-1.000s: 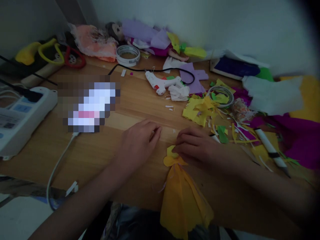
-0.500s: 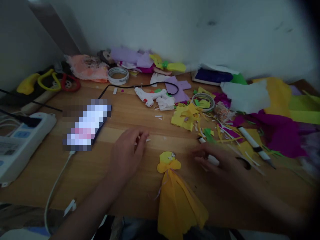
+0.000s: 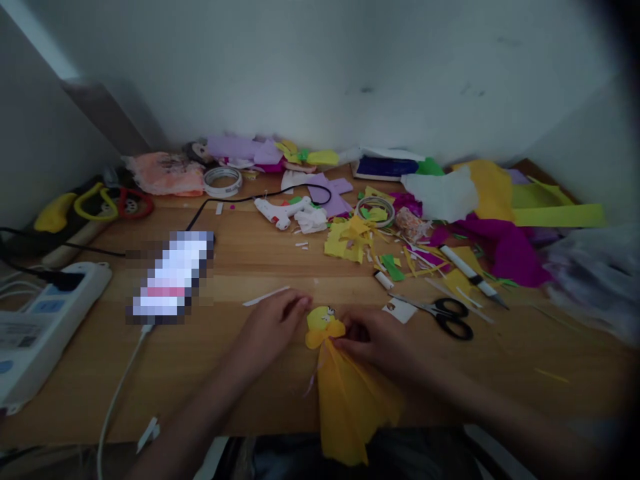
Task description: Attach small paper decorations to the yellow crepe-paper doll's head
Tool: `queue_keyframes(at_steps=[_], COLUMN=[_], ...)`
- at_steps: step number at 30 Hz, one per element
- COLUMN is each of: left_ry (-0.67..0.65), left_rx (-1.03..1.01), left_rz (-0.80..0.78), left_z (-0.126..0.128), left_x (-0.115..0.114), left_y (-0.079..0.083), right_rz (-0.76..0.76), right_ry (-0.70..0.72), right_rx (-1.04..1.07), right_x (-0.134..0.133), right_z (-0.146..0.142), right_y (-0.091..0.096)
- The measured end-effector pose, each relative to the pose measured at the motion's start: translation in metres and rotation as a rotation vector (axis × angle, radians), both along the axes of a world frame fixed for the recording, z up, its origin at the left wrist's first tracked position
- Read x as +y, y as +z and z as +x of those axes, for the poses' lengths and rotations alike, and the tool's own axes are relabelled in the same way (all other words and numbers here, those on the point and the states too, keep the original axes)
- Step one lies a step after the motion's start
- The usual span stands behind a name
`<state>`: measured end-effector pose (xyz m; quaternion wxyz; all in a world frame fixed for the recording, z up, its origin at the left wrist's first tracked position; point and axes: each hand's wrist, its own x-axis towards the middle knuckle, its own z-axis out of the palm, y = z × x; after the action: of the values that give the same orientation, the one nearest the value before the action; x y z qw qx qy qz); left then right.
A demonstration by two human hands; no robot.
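Yellow paper doll (image 3: 345,393): it lies flat at the near edge of the wooden table (image 3: 240,373), head pointing away from me and the skirt hanging over the edge. Its small round head, with a drawn face, sits just above a yellow collar. My right hand (image 3: 375,340) rests on the doll's right side, with the fingers drawn together and pinched on the collar. My left hand (image 3: 273,323) lies on the table at the other side, its fingertips against the edge of the head. I cannot tell whether those fingers grip the paper or only touch it.

Black-handled scissors (image 3: 445,315) lie to the right of the right hand, apart from it. Further back are yellow paper scraps (image 3: 347,240), a white glue gun (image 3: 283,212) and a tape roll (image 3: 223,180). A white power strip (image 3: 40,320) sits at far left.
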<state>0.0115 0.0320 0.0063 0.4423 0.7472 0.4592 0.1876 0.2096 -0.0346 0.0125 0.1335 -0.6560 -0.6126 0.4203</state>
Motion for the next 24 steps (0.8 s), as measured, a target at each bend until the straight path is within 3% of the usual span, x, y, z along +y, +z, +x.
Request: queue_keyframes(at_steps=[6,10,14,16,19,22,24], left_ry=[0.01,0.052,0.082,0.018,-0.188,-0.45,-0.556], left_rx=[-0.061,-0.052,0.003,0.057,0.171,0.242,0.248], left_rz=[-0.114,-0.128,-0.02,0.147,0.406,0.501,0.494], left_z=[0.004,0.005,0.002,0.002,0.008,0.021,0.029], left_x=[0.0,0.001,0.005,0.009,0.019,0.033,0.041], left_y=[0.006,0.008,0.003,0.004,0.013,0.023,0.026], right_rz=[0.056,0.034,-0.055,-0.056,-0.027,0.024,0.046], right_ry=[0.002,-0.061,0.036,0.081,0.109,0.117,0.102], right_rx=[0.27,0.183,0.077,0.011,-0.032,-0.021,-0.01], right_x=[-0.005,-0.011,-0.015,-0.015,-0.014,-0.015,-0.016], right_z=[0.01,0.014,0.007,0.002,-0.004,-0.005,-0.004], right_y=[0.003,0.005,0.007,0.009,0.014,0.016,0.015])
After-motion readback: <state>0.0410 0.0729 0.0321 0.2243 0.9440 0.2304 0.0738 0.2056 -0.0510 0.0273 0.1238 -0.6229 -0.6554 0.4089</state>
